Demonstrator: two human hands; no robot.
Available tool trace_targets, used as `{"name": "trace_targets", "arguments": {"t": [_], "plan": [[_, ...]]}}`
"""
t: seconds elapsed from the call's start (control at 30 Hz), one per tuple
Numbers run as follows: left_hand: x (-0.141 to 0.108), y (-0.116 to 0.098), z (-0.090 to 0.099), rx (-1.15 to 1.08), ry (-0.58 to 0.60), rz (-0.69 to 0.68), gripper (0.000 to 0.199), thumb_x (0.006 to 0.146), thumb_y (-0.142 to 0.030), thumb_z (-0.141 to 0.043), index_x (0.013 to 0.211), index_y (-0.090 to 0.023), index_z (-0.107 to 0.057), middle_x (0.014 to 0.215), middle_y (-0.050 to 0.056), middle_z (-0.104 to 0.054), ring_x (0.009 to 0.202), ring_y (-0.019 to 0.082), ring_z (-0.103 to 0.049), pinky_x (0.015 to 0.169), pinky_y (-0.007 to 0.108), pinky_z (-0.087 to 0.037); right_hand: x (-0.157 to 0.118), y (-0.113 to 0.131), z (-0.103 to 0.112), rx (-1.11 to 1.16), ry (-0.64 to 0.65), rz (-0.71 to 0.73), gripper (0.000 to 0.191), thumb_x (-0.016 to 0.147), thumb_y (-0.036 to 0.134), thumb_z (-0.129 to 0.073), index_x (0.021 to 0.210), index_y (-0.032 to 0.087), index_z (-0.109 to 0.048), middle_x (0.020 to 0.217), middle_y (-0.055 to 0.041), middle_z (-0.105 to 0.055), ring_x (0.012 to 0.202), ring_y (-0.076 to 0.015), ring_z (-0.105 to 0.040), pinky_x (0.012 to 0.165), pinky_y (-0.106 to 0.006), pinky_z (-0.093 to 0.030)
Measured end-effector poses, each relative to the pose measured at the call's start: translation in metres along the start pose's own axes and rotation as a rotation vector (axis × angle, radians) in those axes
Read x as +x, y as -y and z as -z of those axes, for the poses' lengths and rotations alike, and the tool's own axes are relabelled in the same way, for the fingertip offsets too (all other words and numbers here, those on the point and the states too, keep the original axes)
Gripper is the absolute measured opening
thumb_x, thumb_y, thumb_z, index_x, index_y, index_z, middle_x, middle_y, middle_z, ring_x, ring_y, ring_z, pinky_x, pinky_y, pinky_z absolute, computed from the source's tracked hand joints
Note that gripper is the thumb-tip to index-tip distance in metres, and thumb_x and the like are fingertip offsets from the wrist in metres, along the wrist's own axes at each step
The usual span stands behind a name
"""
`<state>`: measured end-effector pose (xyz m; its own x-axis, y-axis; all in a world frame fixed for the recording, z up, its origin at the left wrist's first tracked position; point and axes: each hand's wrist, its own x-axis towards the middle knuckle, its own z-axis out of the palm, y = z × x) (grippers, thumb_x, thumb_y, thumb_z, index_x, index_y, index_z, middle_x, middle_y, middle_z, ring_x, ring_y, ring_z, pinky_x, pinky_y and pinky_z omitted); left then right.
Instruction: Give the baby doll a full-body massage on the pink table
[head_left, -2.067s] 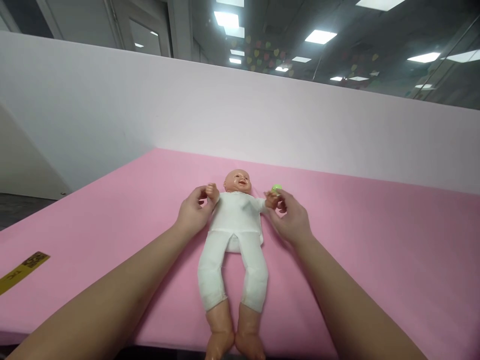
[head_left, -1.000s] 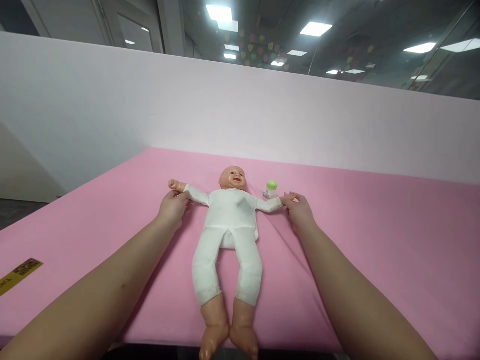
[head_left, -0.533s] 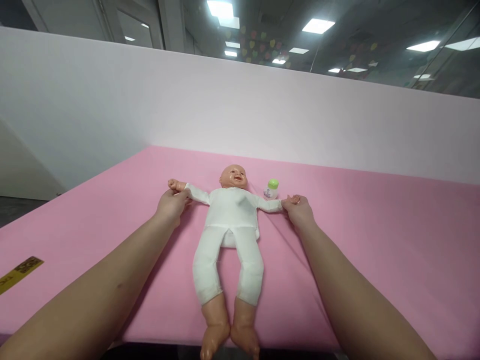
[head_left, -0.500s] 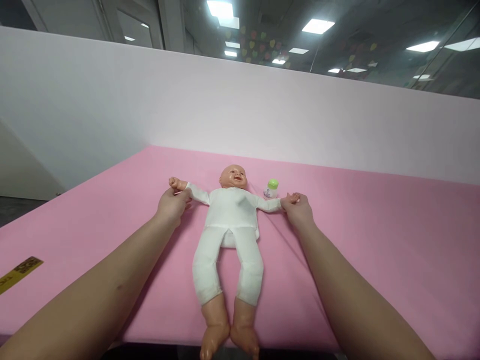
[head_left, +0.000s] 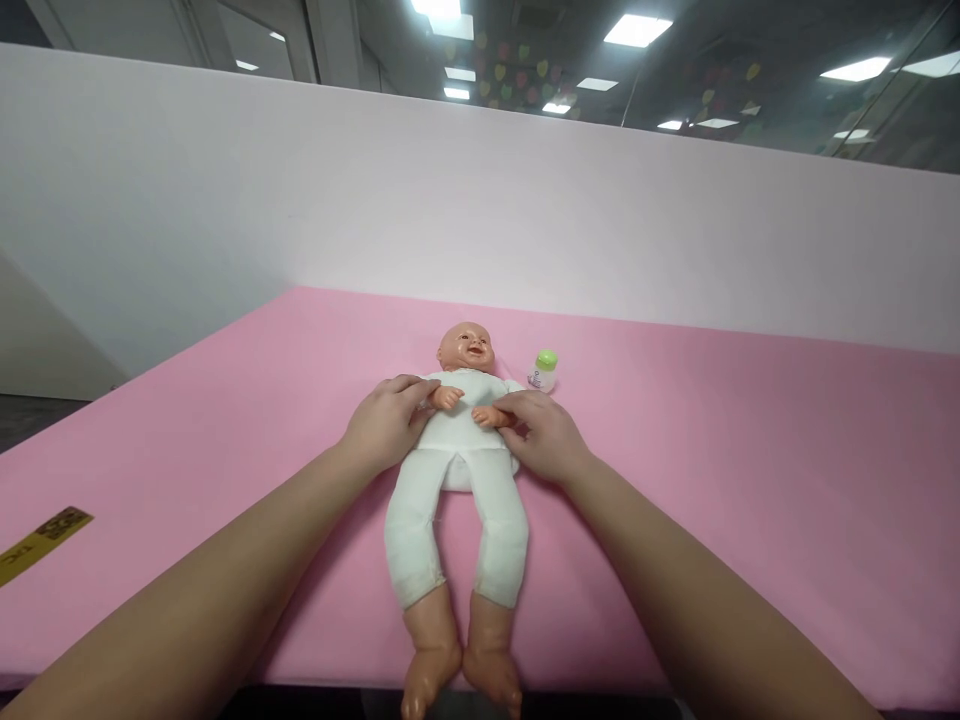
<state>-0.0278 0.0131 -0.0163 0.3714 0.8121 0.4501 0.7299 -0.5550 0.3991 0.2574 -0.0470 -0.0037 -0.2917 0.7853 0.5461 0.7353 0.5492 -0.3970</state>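
Observation:
A baby doll (head_left: pixel 474 520) with a white cloth body lies on its back, its feet towards me. My left hand (head_left: pixel 390 418) grips the doll's arm on the left near the wrist, and my right hand (head_left: pixel 544 430) grips the other arm the same way. Both of the doll's forearms are folded in over its chest, the two small hands close together but apart. My fingers hide most of its sleeves. Just beyond my right hand stands a small clear jar (head_left: pixel 543 373) with a green lid.
The doll rests on a pink padded surface (head_left: pixel 750 480), its feet at the front edge. A white wall panel (head_left: pixel 480 210) rises along the back, with glass above it. At the left lies a yellow label strip (head_left: pixel 45 545) with a printed code.
My two hands have moved inward, bringing the doll's arms from spread out at its sides to folded over its chest. The body, legs and jar have stayed in place.

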Motion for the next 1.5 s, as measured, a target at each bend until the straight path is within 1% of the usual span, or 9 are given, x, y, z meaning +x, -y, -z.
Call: {"name": "trace_targets", "arguments": {"t": [0.27,0.6,0.73,0.87,0.97,1.07,1.27,1.4,1.5], "plan": [[0.002,-0.004,0.0,0.005,0.054,-0.02,0.041,0.095,-0.035,-0.066,0.135,-0.033,-0.074,0.128,0.01,-0.071,0.123,0.038,-0.062,0.111,0.052,-0.046,0.001,0.003,-0.002,0.06,0.114,0.042,0.028,0.092,0.013,-0.066,0.112,0.03,-0.078,0.111,-0.0003,-0.079,0.11,-0.025,-0.068,0.105,-0.044,-0.051],[0.005,0.04,0.013,-0.541,-0.093,0.444,0.044,0.093,-0.054,-0.07,0.126,-0.025,-0.073,0.118,0.01,-0.077,0.104,0.028,-0.072,0.09,0.039,-0.056,-0.005,-0.067,0.013,0.713,-0.422,-0.575,0.066,0.088,0.047,-0.081,0.146,0.028,-0.055,0.131,-0.0076,-0.074,0.116,-0.0261,-0.072,0.098,-0.043,-0.062],[0.011,0.063,-0.002,-0.846,-0.189,0.645,0.034,0.088,-0.03,-0.075,0.12,-0.022,-0.07,0.108,0.011,-0.076,0.09,0.024,-0.075,0.081,0.038,-0.061,-0.009,-0.094,0.018,0.699,-0.455,-0.853,0.062,0.085,0.039,-0.084,0.139,0.028,-0.055,0.119,-0.0064,-0.076,0.092,-0.0217,-0.076,0.074,-0.032,-0.067],[0.018,0.069,-0.012,-1.078,-0.206,0.873,0.033,0.087,-0.016,-0.067,0.12,-0.022,-0.065,0.105,0.012,-0.075,0.082,0.028,-0.077,0.072,0.044,-0.065,-0.011,-0.11,0.018,0.661,-0.351,-1.027,0.039,0.08,0.025,-0.082,0.115,0.021,-0.063,0.09,-0.0061,-0.075,0.057,-0.014,-0.064,0.041,-0.021,-0.051],[0.02,0.068,-0.012,-1.266,-0.214,0.962,0.029,0.091,-0.011,-0.06,0.118,-0.018,-0.064,0.105,0.016,-0.074,0.089,0.03,-0.078,0.074,0.045,-0.067,-0.011,-0.115,0.02,0.683,-0.306,-1.037,0.022,0.079,0.025,-0.079,0.095,0.018,-0.066,0.073,-0.0048,-0.069,0.048,-0.0122,-0.056,0.031,-0.019,-0.036],[0.021,0.07,-0.009,-1.376,-0.303,0.967,0.036,0.088,0.002,-0.051,0.115,-0.019,-0.061,0.111,0.012,-0.072,0.1,0.024,-0.077,0.084,0.037,-0.067,-0.01,-0.115,0.022,0.713,-0.298,-1.045,0.016,0.081,0.024,-0.077,0.091,0.016,-0.066,0.07,-0.0056,-0.067,0.051,-0.014,-0.059,0.034,-0.02,-0.042],[0.02,0.076,-0.008,-1.357,-0.363,0.875,0.031,0.081,0.002,-0.061,0.104,-0.018,-0.061,0.105,0.008,-0.07,0.096,0.02,-0.075,0.091,0.037,-0.065,-0.008,-0.104,0.023,0.691,-0.465,-1.001,0.046,0.083,0.029,-0.078,0.125,0.023,-0.06,0.096,-0.0059,-0.075,0.071,-0.0174,-0.071,0.053,-0.025,-0.06],[0.015,0.056,-0.004,-1.083,-0.337,0.696,0.03,0.087,-0.024,-0.076,0.114,-0.02,-0.063,0.114,0.01,-0.072,0.093,0.023,-0.075,0.087,0.04,-0.064,-0.005,-0.077,0.017,0.524,-0.533,-0.732,0.061,0.087,0.039,-0.079,0.141,0.027,-0.054,0.117,-0.0063,-0.076,0.097,-0.0229,-0.075,0.079,-0.034,-0.066],[0.008,0.027,0.002,-0.608,-0.237,0.49,0.029,0.092,-0.039,-0.072,0.115,-0.022,-0.068,0.106,0.007,-0.075,0.09,0.024,-0.074,0.083,0.038,-0.06,-0.003,-0.047,0.007,0.346,-0.42,-0.438,0.053,0.092,0.036,-0.073,0.143,0.031,-0.058,0.13,-0.0049,-0.073,0.112,-0.0244,-0.072,0.092,-0.039,-0.063]]}}
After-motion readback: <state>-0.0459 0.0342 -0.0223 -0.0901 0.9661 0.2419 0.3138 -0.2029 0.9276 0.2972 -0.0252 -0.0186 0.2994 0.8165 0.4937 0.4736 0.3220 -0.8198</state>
